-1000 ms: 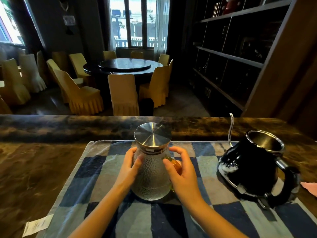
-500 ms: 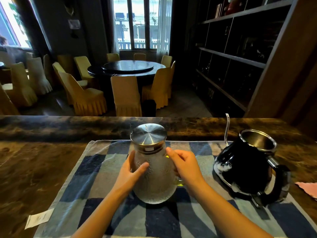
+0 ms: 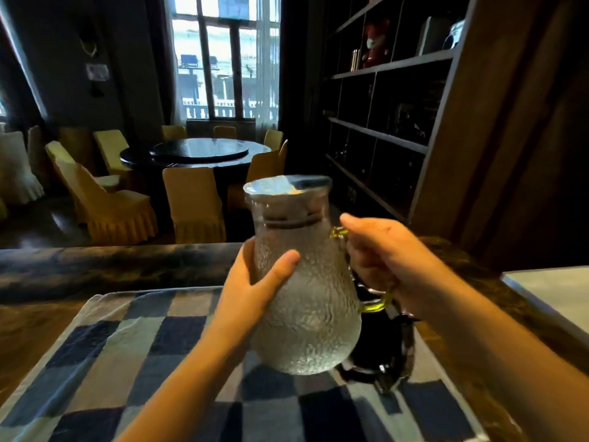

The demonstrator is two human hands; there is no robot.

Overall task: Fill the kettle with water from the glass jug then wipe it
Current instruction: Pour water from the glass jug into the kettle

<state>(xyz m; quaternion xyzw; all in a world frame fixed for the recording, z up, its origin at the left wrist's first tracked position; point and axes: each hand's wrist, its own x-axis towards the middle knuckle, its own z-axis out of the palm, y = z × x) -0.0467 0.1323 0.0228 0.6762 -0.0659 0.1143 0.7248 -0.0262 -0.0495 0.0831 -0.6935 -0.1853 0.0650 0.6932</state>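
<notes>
The glass jug (image 3: 306,295), which stood on the checked cloth (image 3: 111,362) a second ago, is now lifted clear of it and held in the air, shifted toward the counter's right side so that it covers most of the black kettle (image 3: 382,352). The right hand (image 3: 382,260), earlier laid flat against the jug's side, is now closed around the yellow-tinted handle (image 3: 373,306). The left hand (image 3: 255,282) has moved higher up the glass wall, thumb across the front. The jug's metal lid (image 3: 287,186) now appears edge-on.

The jug (image 3: 307,301) is above the cloth (image 3: 127,362), with the kettle (image 3: 382,352) behind it on the right.
</notes>
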